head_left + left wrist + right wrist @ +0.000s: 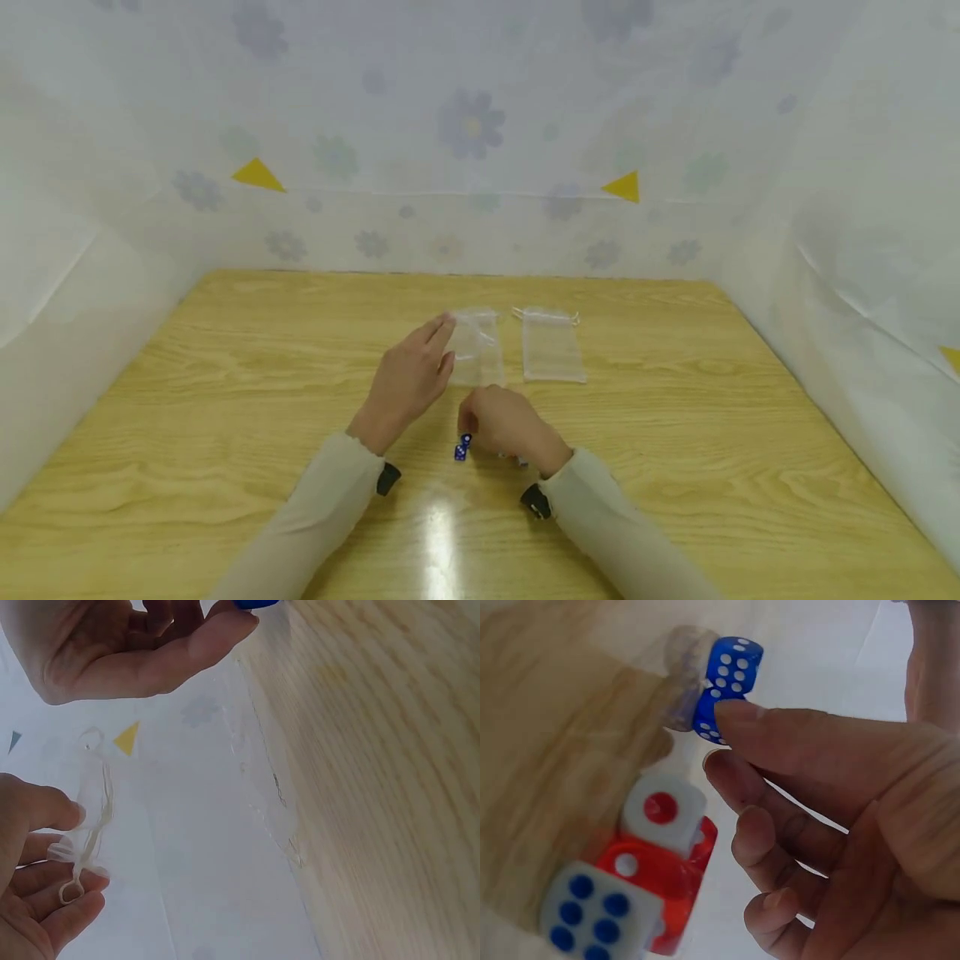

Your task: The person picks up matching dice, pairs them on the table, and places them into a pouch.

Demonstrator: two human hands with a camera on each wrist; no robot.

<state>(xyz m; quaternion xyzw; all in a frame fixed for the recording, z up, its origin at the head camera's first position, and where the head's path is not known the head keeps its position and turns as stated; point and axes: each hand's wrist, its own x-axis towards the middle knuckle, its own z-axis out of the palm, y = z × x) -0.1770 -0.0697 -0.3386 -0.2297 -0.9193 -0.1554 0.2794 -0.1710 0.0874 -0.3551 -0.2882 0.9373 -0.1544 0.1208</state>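
My left hand [411,375] holds a sheer white drawstring bag [480,346]; in the left wrist view its thumb and fingers are around the bag's cord [91,840] near the mouth. My right hand [513,423] is just in front of that bag, low over the table. In the right wrist view its thumb presses on a blue die [711,731], with another blue die [737,664] right against it. Beside the curled fingers sit a white die with a red spot [664,814], red dice [656,866] and a white die with blue spots [600,911].
A second sheer drawstring bag [553,348] lies flat to the right of the first on the wooden table [675,467]. White flowered sheeting [525,142] with yellow triangles [624,187] stands behind the table and along both sides.
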